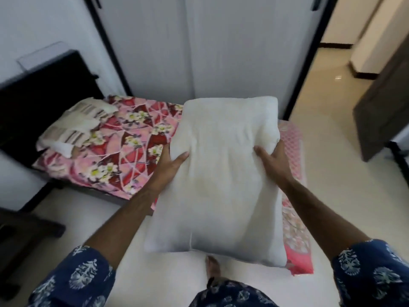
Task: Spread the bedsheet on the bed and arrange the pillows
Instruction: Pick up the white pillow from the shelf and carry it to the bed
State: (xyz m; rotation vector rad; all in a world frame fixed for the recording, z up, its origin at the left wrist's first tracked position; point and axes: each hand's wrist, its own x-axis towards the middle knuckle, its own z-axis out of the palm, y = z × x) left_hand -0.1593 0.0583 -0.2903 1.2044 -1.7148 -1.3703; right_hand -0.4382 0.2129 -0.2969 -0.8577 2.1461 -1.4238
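Above the near end of the bed [73, 180], a white pillow [219, 173] hung in the air between both hands, well off the mattress and tilted with its far end raised. The left hand [171, 166] gripped its left edge, thumb pressed into the top face and the other fingers hidden beneath; the right hand [273, 157] held the right edge the same way, thumb on top and fingers curled round the side. Holding it at both long edges probably kept the soft filling from sagging and let the person carry it flat toward the head of the bed.

A bedsheet [124, 138] with red and pink shapes and white flowers already lay over the mattress, fairly smooth on the part in view, though the pillow hid much of the near side. Its pink edge [294, 218] hung down at the right, so spreading looked mostly done, as far as could be judged. Near the dark headboard [44, 91] lay a folded cloth [79, 125], cream with brown stripes, resting on the sheet; whether it was a pillow cover or a towel could not be told. No second pillow showed.

As for containers, none stood open: a pale wardrobe [177, 47] behind the bed had its doors closed, its contents unseen. A dark door [382, 103] stood ajar at the right over the glossy floor [332, 129]. Blue printed sleeves [77, 278] covered the upper arms, and a bare foot [213, 268] showed below the pillow
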